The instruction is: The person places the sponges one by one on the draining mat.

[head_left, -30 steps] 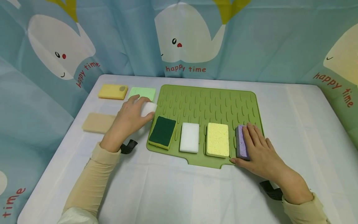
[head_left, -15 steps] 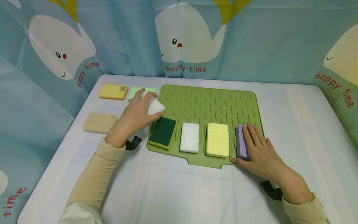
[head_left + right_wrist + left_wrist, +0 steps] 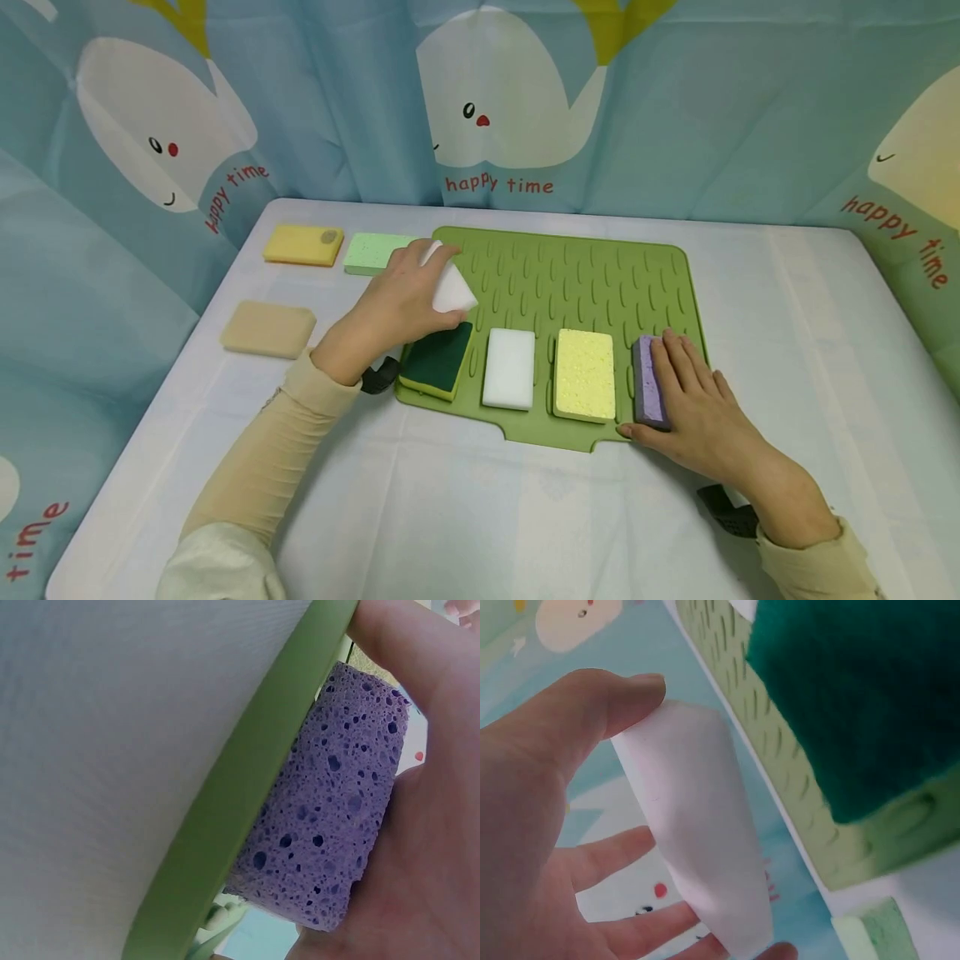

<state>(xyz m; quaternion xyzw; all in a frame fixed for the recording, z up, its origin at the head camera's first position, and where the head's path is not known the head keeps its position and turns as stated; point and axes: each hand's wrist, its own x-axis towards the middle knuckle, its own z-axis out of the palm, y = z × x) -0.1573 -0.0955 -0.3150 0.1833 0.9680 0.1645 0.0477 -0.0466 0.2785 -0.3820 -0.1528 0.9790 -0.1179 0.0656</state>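
Observation:
My left hand (image 3: pixel 401 300) pinches a white sponge (image 3: pixel 454 292) between thumb and fingertips, above the left part of the green ridged mat (image 3: pixel 562 283). The left wrist view shows the thumb on one end of this white sponge (image 3: pixel 697 817) and fingers at the other. Just below that hand lies a scouring sponge (image 3: pixel 437 362) with a dark green top. On the mat's right side my right hand (image 3: pixel 705 421) rests with extended fingers over a purple sponge (image 3: pixel 647 383), covering much of it. Seen from the right wrist, the purple sponge (image 3: pixel 322 802) is porous and sits inside the mat's raised rim.
Along the mat's front half lie another white sponge (image 3: pixel 509 369) and a speckled yellow sponge (image 3: pixel 584 375). Left of the mat are a light green sponge (image 3: pixel 367 252), a yellow sponge (image 3: pixel 300 245) and a beige sponge (image 3: pixel 268 328). A whale-print curtain (image 3: pixel 675 108) hangs behind the table.
My left hand has carried the white sponge rightward from beside the mat to over it, uncovering more of the light green and beige sponges. The right hand has stayed on the purple sponge.

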